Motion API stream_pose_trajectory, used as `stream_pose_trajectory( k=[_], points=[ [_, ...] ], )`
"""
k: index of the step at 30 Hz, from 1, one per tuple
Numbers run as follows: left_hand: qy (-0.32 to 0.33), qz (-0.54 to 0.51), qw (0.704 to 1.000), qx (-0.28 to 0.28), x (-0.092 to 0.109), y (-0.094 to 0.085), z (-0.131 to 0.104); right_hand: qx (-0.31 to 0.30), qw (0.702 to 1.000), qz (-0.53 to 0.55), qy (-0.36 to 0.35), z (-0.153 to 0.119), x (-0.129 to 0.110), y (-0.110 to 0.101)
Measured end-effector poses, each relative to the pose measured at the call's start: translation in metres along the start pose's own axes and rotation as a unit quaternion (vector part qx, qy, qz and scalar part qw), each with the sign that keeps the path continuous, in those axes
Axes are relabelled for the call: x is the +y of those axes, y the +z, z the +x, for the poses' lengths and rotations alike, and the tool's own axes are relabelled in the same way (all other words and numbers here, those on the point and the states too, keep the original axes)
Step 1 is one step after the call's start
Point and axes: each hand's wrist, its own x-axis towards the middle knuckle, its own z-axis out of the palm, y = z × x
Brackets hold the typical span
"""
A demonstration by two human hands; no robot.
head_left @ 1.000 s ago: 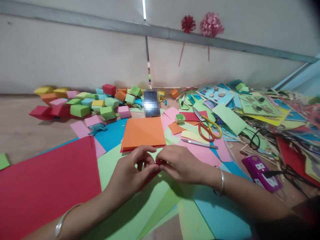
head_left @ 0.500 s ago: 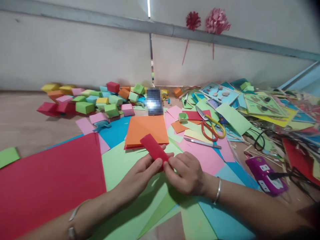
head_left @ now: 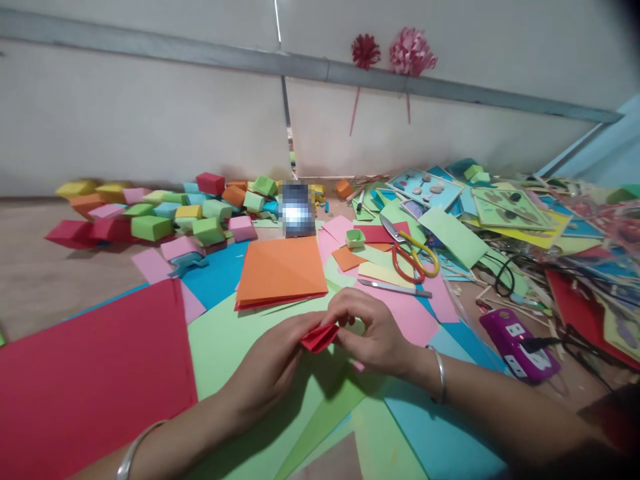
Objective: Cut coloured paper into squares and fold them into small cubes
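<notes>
A small piece of folded red paper (head_left: 319, 339) is held between both hands, its layered, parted edge facing me. My left hand (head_left: 280, 347) closes on its left side, with the fingertips hidden behind it. My right hand (head_left: 373, 333) pinches its right end between thumb and fingers. Both hands are just above light green paper sheets (head_left: 225, 347). Beyond them lies a stack of orange and red paper (head_left: 283, 270). A large red sheet (head_left: 100, 373) spreads beside my left forearm.
Colourful folded paper boxes (head_left: 153, 228) crowd the back left. Scissors (head_left: 407, 253) and a craft knife (head_left: 395, 288) lie right of the orange stack. A purple power strip (head_left: 520, 347) with a black plug sits at the right. A pixelated device (head_left: 296, 210) stands near the wall.
The red strip has been turned and now shows its folded edge toward me. My right hand has shifted from a fist-like grip to a fingertip pinch. The view has swung slightly right.
</notes>
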Motion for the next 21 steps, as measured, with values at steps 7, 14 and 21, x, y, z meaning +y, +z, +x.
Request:
stream_pose_trajectory(
  k=[7,14,21],
  points=[
    [-0.007,-0.016,0.998,0.062,-0.002,-0.003,-0.002,0.02,0.999,-0.027,-0.007,-0.002,-0.002,0.001],
    [-0.008,0.018,0.997,0.071,0.0,-0.002,0.001,0.071,0.963,-0.201,-0.164,0.001,-0.014,-0.008],
    [0.018,0.098,0.991,0.093,-0.005,0.001,-0.005,0.027,0.952,-0.239,-0.192,0.004,-0.016,-0.009]
  ],
)
